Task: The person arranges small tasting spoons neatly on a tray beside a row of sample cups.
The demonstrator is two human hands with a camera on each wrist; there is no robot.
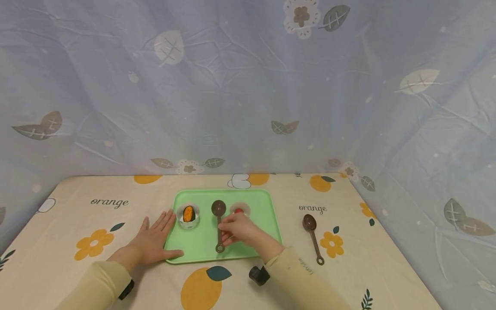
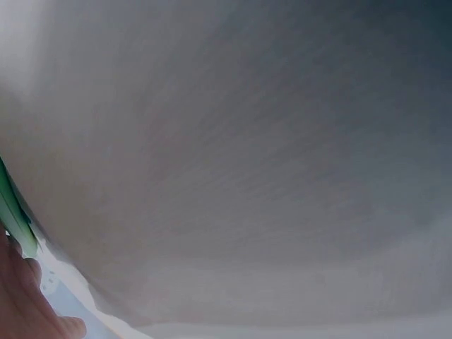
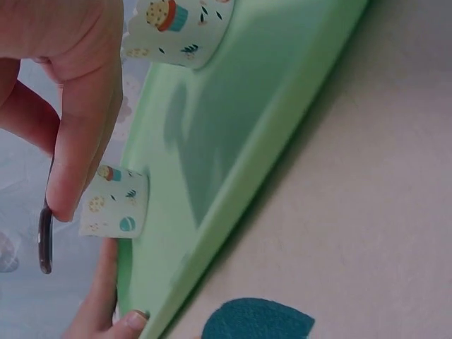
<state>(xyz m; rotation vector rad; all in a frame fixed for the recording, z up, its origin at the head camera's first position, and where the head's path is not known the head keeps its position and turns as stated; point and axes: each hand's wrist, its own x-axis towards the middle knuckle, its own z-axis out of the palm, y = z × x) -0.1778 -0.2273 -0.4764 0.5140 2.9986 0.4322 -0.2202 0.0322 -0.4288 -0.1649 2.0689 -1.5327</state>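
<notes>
My right hand (image 1: 242, 231) pinches the handle of a brown measuring spoon (image 1: 218, 208) above the middle of a green tray (image 1: 193, 253). In the right wrist view the ringed handle end (image 3: 46, 251) sticks out past the fingers, and a shadow falls on the tray. My left hand (image 1: 153, 241) lies with straight fingers spread along the tray's left edge, its thumb at the front rim. A paper cup (image 1: 188, 225) at the left holds an orange-and-black piece like toy sushi (image 1: 188, 214). Another paper cup (image 1: 242, 206), with something red (image 1: 238, 211) inside, is partly hidden behind my right hand.
A second brown measuring spoon (image 1: 311, 224) lies on the patterned tablecloth (image 1: 286, 275) to the right of the tray. Behind the table hangs a grey-blue curtain (image 1: 232, 94) with leaf prints, and it continues along the right side.
</notes>
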